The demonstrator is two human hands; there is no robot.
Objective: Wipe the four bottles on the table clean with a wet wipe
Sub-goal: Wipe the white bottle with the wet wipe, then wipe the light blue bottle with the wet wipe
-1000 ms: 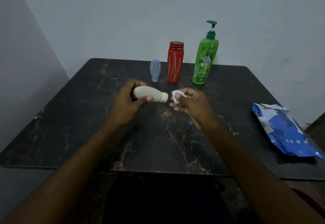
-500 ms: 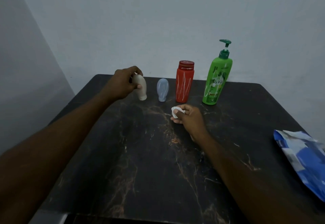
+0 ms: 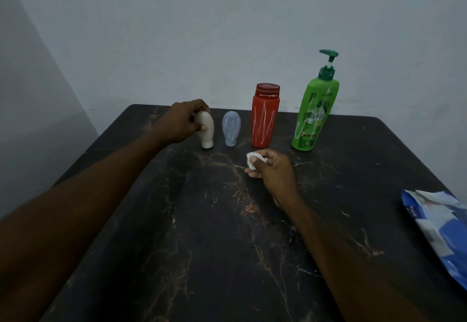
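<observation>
— White bottle point(image 3: 207, 132): small, light plastic by the look, stiff-walled, probably slick once damp. Standing cap-down at the left end of the row on the surface point(image 3: 202, 246), just beside the pale blue bottle point(image 3: 231, 129).
— Held how?
— Left hand point(image 3: 182, 123) curled over the rounded top end, thumb on the front. Narrow cap as a base, so likely tippy; best released gently, straight up.
— And the others?
— Red bottle point(image 3: 264, 119) and green pump bottle point(image 3: 312, 117) upright further right, taller, likely heavier; better gripped round the body, not by the pump. Pale blue one soft-looking, maybe squashy; light grip round the belly.
— Wipe?
— Wet wipe point(image 3: 252, 161) bunched and pinched in the right hand point(image 3: 274, 172), fingers curled round it, low in front of the red bottle. Limp, easy to drop. Blue wipe pack point(image 3: 439, 225) well apart at the right edge.
— Changed from a second ago?
— Then sideways in the left hand mid-surface, cap near the wipe. Since carried back and stood in the row; half a second ago already there. Right hand in much the same spot.
</observation>
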